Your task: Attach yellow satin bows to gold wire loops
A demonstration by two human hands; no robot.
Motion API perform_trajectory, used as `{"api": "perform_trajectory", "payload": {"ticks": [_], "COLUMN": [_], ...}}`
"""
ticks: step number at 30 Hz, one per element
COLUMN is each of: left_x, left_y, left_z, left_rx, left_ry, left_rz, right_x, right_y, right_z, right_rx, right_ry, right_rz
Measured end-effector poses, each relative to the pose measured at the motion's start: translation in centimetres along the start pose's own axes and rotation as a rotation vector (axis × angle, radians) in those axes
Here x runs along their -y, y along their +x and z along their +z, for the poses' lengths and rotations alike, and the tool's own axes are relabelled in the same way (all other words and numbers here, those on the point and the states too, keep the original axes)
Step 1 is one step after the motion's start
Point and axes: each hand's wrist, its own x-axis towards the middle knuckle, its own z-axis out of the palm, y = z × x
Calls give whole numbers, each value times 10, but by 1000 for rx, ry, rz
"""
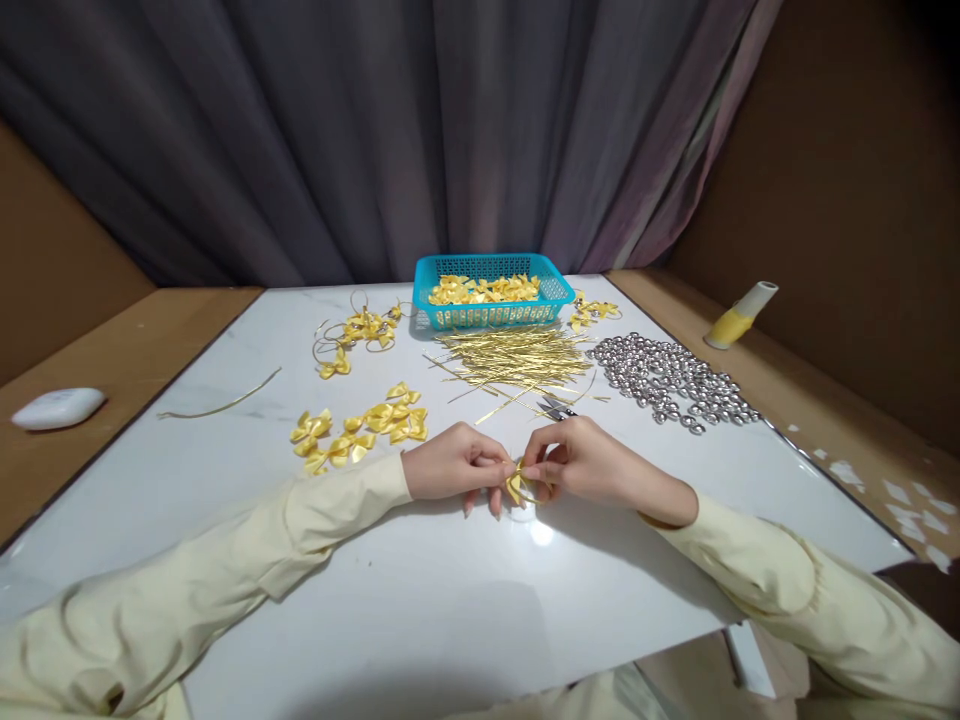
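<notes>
Between my two hands, over the front middle of the white table, is a small yellow ribbon bow (516,487) with a thin gold cord (535,500) curving from it. My left hand (461,465) pinches the bow from the left with thumb and forefinger, its other fingers hanging below. From the right, my right hand (574,460) pinches at the bow and cord, fingers curled. The fingertips nearly meet and hide part of the bow. Just behind my right hand lies a dark-bladed pair of scissors (556,408), partly covered by it.
A blue basket (491,318) of yellow bows stands at the back. Before it lies a heap of gold cords (517,358); silver beads (664,375) spread to the right. Loose bows (360,430) and corded bows (367,328) lie left. A thread cone (739,318) stands on the right ledge.
</notes>
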Motion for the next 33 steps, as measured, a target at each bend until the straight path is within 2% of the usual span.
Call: {"api": "perform_trajectory", "payload": {"ticks": [6, 20, 33], "left_x": [1, 3, -5], "left_y": [0, 1, 3], "left_z": [0, 0, 4], "left_rx": [-3, 0, -49], "left_ry": [17, -32, -39], "left_rz": [15, 25, -15], "right_x": [2, 3, 8], "right_y": [0, 1, -1], "right_z": [-1, 0, -1], "right_rx": [17, -6, -8], "right_ry": [41, -31, -26], "right_rz": [20, 28, 36]}}
